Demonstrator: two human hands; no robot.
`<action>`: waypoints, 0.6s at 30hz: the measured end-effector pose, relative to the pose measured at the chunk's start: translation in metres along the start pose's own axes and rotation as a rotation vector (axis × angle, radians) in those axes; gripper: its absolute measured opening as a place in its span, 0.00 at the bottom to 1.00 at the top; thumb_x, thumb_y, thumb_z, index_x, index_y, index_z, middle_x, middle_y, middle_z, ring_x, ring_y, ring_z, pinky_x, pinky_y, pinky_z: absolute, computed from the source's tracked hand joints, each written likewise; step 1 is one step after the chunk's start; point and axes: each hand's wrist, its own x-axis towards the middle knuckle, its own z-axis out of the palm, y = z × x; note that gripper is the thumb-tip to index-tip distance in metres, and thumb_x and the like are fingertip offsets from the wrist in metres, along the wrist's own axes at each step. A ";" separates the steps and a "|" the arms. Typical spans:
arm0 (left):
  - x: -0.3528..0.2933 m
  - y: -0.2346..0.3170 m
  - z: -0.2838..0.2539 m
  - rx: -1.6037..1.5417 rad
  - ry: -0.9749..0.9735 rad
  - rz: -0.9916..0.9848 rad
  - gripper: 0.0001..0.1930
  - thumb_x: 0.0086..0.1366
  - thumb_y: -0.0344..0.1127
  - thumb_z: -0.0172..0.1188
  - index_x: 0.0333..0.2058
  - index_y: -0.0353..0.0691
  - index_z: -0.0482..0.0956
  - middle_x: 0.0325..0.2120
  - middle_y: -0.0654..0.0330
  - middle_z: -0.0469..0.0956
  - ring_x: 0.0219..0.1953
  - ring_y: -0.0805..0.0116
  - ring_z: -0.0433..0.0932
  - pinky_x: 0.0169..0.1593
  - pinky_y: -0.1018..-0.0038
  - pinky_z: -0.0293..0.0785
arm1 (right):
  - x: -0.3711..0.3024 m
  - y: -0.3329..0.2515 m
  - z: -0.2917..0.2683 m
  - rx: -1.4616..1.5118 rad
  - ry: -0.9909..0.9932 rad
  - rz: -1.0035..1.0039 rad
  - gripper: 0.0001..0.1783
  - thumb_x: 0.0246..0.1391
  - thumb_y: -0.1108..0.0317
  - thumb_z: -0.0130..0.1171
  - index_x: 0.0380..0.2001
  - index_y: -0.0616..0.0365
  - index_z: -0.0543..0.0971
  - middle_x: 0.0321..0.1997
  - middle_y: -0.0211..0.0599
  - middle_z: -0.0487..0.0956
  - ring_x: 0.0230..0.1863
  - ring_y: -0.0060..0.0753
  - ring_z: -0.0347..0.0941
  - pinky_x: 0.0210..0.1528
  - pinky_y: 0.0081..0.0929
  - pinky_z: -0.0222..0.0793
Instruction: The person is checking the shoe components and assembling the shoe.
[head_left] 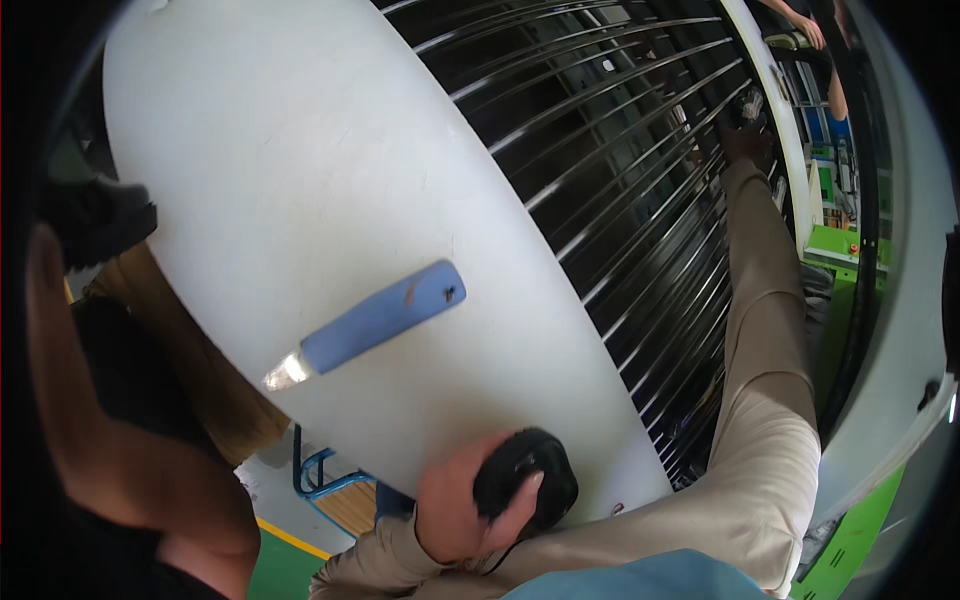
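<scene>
My left hand [458,505] is closed round a rounded black object [527,478] above the near end of a white board [330,170]. A thin dark cord shows below this hand; the object's exact kind is unclear. My right arm stretches far forward along the metal rods [600,190], and my right hand [745,145] is in shadow by their far right ends. A small shiny thing [750,103] is beside that hand, whose fingers I cannot make out. On the board lies a scraper [385,315] with a blue handle and a short metal blade, apart from both hands.
A co-worker's bare arm [140,460] is close at the left, by a dark toothed object [100,220]. Another person's hand [808,30] shows at top right. Green machine parts [840,250] stand at the right; a blue-framed wooden seat [345,500] is below the board.
</scene>
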 end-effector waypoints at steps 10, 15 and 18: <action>-0.030 -0.033 -0.016 -0.402 -0.477 -0.443 0.25 0.76 0.39 0.68 0.67 0.35 0.81 0.62 0.42 0.83 0.62 0.48 0.85 0.68 0.62 0.78 | 0.072 0.035 -0.007 -0.413 0.097 -0.172 0.68 0.51 0.27 0.73 0.80 0.63 0.58 0.78 0.76 0.64 0.76 0.76 0.67 0.75 0.60 0.69; -0.074 -0.060 -0.003 -0.646 -0.345 -0.435 0.24 0.75 0.37 0.68 0.65 0.32 0.80 0.60 0.41 0.84 0.61 0.49 0.85 0.66 0.60 0.79 | 0.078 0.039 0.000 -0.218 0.138 -0.130 0.34 0.69 0.36 0.57 0.50 0.62 0.80 0.49 0.63 0.88 0.51 0.67 0.86 0.57 0.60 0.81; -0.045 -0.032 -0.007 -0.531 -0.331 -0.408 0.25 0.74 0.38 0.69 0.65 0.33 0.80 0.61 0.41 0.83 0.62 0.48 0.84 0.67 0.59 0.79 | 0.060 0.059 -0.020 -0.205 0.251 -0.132 0.35 0.72 0.36 0.53 0.50 0.63 0.81 0.52 0.63 0.87 0.54 0.68 0.85 0.57 0.60 0.81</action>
